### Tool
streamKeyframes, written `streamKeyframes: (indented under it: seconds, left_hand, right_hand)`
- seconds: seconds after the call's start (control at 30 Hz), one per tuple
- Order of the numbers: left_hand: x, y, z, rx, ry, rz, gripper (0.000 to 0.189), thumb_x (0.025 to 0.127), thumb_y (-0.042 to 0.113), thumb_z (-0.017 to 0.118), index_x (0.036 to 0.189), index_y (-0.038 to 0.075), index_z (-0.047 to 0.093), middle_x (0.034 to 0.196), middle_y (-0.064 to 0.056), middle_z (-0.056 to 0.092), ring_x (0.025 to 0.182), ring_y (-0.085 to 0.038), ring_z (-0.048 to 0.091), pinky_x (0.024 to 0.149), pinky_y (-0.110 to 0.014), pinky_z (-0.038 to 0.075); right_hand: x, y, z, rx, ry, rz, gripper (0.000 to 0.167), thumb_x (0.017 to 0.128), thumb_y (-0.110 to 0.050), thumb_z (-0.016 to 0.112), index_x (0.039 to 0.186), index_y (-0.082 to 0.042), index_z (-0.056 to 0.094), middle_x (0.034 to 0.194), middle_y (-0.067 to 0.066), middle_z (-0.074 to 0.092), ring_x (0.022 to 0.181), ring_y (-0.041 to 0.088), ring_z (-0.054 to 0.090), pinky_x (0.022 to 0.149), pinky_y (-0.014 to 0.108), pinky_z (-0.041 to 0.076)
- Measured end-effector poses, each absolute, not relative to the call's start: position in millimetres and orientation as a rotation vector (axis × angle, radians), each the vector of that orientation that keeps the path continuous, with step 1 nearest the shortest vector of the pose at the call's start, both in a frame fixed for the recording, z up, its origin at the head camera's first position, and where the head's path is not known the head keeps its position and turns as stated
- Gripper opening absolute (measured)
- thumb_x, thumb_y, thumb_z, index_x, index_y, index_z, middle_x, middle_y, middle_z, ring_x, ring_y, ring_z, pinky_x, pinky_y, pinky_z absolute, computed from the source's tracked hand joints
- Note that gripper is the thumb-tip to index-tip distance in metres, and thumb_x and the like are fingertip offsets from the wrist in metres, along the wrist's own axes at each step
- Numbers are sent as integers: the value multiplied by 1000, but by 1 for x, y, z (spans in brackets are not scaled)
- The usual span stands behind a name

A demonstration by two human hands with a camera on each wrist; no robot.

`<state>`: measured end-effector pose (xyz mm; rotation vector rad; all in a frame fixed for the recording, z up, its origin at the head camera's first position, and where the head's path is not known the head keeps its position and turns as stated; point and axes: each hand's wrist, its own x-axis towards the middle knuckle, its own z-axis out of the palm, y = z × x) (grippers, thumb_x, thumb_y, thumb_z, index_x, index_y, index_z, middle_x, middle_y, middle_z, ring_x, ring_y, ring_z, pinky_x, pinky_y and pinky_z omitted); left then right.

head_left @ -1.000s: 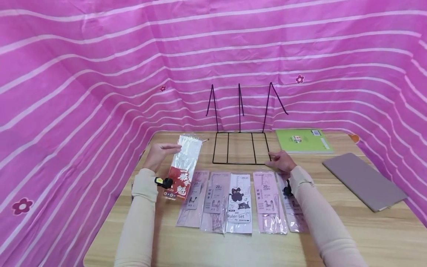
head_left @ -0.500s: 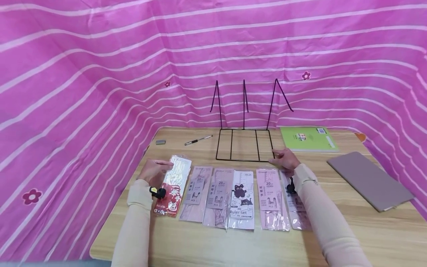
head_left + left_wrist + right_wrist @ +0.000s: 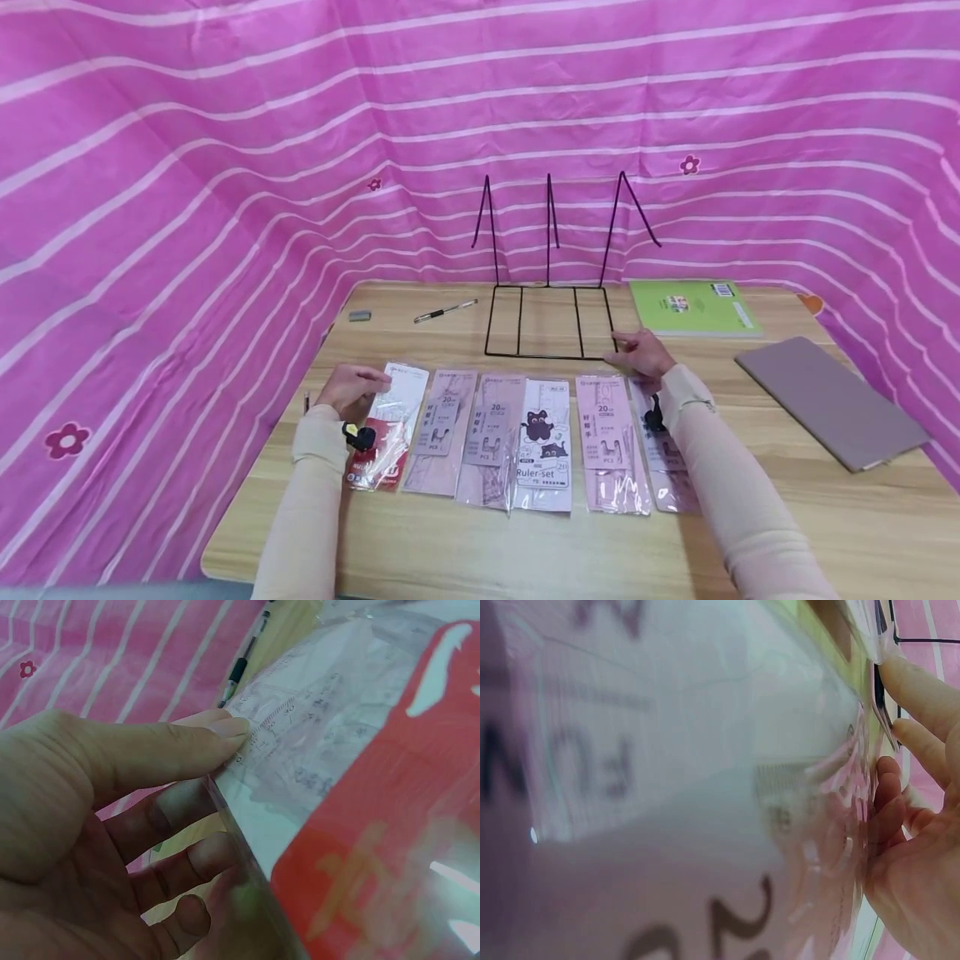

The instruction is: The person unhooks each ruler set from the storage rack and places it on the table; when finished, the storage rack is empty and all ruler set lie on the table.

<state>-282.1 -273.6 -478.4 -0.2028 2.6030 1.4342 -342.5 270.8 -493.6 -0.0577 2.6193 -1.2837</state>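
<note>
At the left end of the row, my left hand [image 3: 352, 390] pinches the side edge of a clear pack of rulers with a red and white card [image 3: 405, 392]. In the left wrist view the thumb lies on the pack's face, other fingers behind the edge. My right hand [image 3: 641, 354] rests at the front right corner of a black wire rack [image 3: 551, 357], finger and thumb near its wires. Below it lies a ruler pack [image 3: 678, 492], partly hidden by the sleeve and blurred in the right wrist view. Between the hands lie more packs, including a white "Ruler-set" [image 3: 543, 442].
Behind the left hand are a black and clear pen [image 3: 446, 311] and a small grey block [image 3: 360, 316]. A green book [image 3: 697, 307] lies at the back right, a grey folder [image 3: 828, 404] at the right. Striped pink cloth [image 3: 300, 125] surrounds the wooden table.
My left hand has moved left and down, bringing the red and white pack to the row's left end. The pen and grey block have come into fuller view. The right hand stays at the rack.
</note>
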Motion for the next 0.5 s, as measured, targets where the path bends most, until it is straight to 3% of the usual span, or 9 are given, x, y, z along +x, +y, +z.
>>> streamKeyframes:
  seconds: [0.13, 0.37, 0.5]
  left_hand:
    - [-283, -270, -481, -165, 2629, 1379, 21, 84, 5, 78, 104, 0, 77, 104, -15, 77, 100, -27, 68, 91, -40, 54]
    - [-280, -267, -481, -158, 2654, 1339, 19, 81, 1, 80, 99, -2, 77, 96, -14, 77, 89, -23, 69, 84, -35, 55]
    - [-282, -267, -485, -177, 2692, 1269, 17, 83, 4, 79, 99, 0, 77, 96, -13, 77, 91, -24, 68, 86, -38, 55]
  right_hand:
    - [-339, 272, -492, -112, 2660, -1275, 74, 90, -24, 77, 149, -1, 40, 134, 38, 47, 123, 47, 50, 104, 51, 47]
    - [-337, 270, -492, -100, 2635, -1293, 72, 92, -23, 76, 150, -1, 39, 133, 35, 46, 120, 42, 49, 104, 51, 47]
    - [-336, 271, -493, -105, 2636, -1297, 72, 92, -22, 75, 150, 0, 39, 134, 35, 45, 121, 42, 47, 103, 50, 47]
